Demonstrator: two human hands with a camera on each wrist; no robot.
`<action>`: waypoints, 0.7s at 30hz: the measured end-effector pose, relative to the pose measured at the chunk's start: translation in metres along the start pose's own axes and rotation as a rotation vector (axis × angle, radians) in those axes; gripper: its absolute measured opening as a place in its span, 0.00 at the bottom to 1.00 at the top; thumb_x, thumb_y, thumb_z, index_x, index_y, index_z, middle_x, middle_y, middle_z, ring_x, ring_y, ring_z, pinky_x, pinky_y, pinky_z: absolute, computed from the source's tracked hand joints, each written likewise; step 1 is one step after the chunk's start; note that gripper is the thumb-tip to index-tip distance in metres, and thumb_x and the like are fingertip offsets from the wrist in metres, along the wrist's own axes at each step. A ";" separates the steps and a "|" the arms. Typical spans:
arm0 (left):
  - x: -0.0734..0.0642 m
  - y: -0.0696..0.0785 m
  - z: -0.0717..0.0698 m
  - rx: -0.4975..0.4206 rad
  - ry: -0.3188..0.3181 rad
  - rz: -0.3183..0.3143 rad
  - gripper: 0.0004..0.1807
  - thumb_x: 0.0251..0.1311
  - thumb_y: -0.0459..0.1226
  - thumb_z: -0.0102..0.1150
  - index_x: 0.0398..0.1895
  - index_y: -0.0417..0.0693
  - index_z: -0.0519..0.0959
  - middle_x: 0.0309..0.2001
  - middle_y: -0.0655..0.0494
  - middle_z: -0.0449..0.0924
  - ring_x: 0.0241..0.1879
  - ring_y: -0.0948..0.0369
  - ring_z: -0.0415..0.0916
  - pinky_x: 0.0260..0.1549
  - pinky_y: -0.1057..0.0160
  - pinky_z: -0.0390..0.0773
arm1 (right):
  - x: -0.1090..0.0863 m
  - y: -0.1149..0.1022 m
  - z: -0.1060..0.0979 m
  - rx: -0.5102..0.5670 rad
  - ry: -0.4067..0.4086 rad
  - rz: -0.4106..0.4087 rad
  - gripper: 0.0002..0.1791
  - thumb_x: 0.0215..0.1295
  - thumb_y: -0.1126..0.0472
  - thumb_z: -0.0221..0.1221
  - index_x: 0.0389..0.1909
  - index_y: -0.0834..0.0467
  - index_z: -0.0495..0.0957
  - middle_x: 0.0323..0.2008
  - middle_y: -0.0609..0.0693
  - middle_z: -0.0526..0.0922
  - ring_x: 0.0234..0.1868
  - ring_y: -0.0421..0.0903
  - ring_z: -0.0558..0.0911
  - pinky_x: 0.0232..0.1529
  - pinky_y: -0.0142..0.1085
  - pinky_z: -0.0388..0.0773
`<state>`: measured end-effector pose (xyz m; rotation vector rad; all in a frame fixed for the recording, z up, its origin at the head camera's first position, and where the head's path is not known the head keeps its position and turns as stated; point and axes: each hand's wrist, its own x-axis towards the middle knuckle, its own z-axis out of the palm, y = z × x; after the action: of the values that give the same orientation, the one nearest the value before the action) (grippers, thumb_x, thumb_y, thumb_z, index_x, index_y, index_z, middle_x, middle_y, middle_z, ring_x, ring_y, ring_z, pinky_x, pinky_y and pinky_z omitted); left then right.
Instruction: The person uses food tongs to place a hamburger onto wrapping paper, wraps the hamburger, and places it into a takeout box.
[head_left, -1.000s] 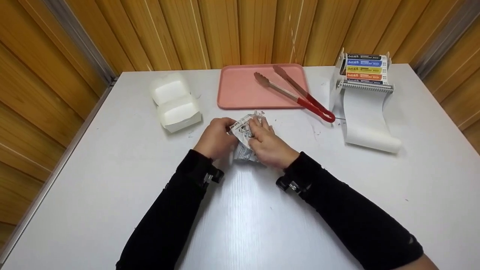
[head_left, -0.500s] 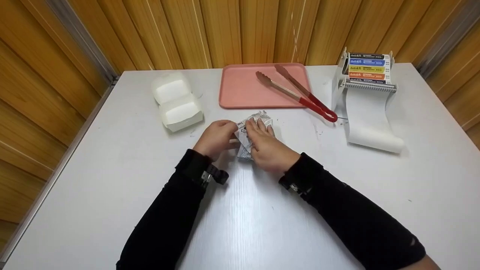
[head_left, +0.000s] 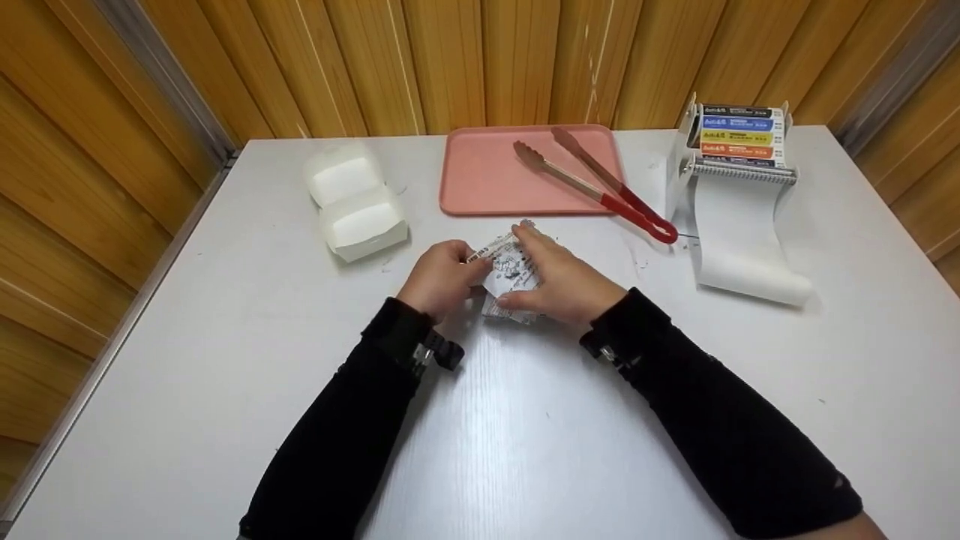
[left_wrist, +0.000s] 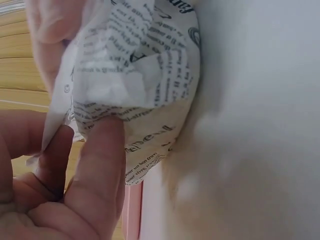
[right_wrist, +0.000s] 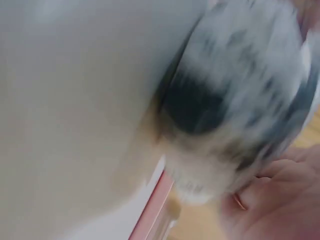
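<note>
A small bundle in newsprint-patterned wrapping paper [head_left: 512,274] sits on the white table between my hands, its contents hidden. My left hand [head_left: 442,281] pinches a loose paper flap at the bundle's left side between thumb and fingers. In the left wrist view, one finger [left_wrist: 100,165] touches the folded paper side. From the right, my right hand [head_left: 574,277] reaches over the bundle, thumb and forefinger spread apart and fairly straight. Its other fingers are mostly hidden in the head view. The right wrist view shows the wrapped bundle [right_wrist: 230,100] blurred.
Behind the bundle lies a pink tray [head_left: 480,172], with red-handled tongs [head_left: 630,214] resting across its right part. An opened white clamshell box [head_left: 367,225] stands at left. A holder with coloured boxes [head_left: 739,139] and a hanging white paper roll [head_left: 750,255] is at right.
My right hand has lifted from lying flat on the paper and shifted right, thumb and forefinger spreading. My left hand stays at the bundle's left side, moved slightly right.
</note>
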<state>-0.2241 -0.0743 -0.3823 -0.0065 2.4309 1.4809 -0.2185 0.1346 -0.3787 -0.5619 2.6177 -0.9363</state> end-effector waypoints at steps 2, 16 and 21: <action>0.000 0.000 0.001 0.003 -0.004 0.010 0.14 0.72 0.43 0.63 0.29 0.48 0.74 0.36 0.54 0.81 0.38 0.56 0.87 0.32 0.65 0.79 | 0.001 0.005 -0.005 -0.029 -0.021 0.006 0.66 0.62 0.39 0.73 0.87 0.53 0.39 0.87 0.52 0.38 0.87 0.54 0.42 0.85 0.53 0.43; -0.002 -0.002 0.000 -0.105 -0.024 -0.019 0.14 0.70 0.43 0.63 0.27 0.50 0.74 0.31 0.57 0.78 0.31 0.58 0.79 0.23 0.67 0.71 | -0.002 0.023 -0.024 -0.010 -0.164 -0.046 0.58 0.67 0.50 0.71 0.87 0.48 0.42 0.87 0.49 0.43 0.86 0.49 0.47 0.85 0.49 0.45; -0.002 -0.002 -0.001 -0.112 -0.027 -0.014 0.14 0.69 0.42 0.63 0.25 0.51 0.74 0.28 0.58 0.77 0.30 0.59 0.77 0.24 0.66 0.71 | 0.003 0.017 -0.012 -0.082 -0.110 -0.037 0.66 0.54 0.54 0.79 0.86 0.52 0.46 0.86 0.52 0.48 0.86 0.50 0.48 0.85 0.49 0.48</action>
<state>-0.2216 -0.0764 -0.3833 -0.0272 2.3189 1.5980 -0.2301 0.1523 -0.3816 -0.6647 2.5647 -0.7884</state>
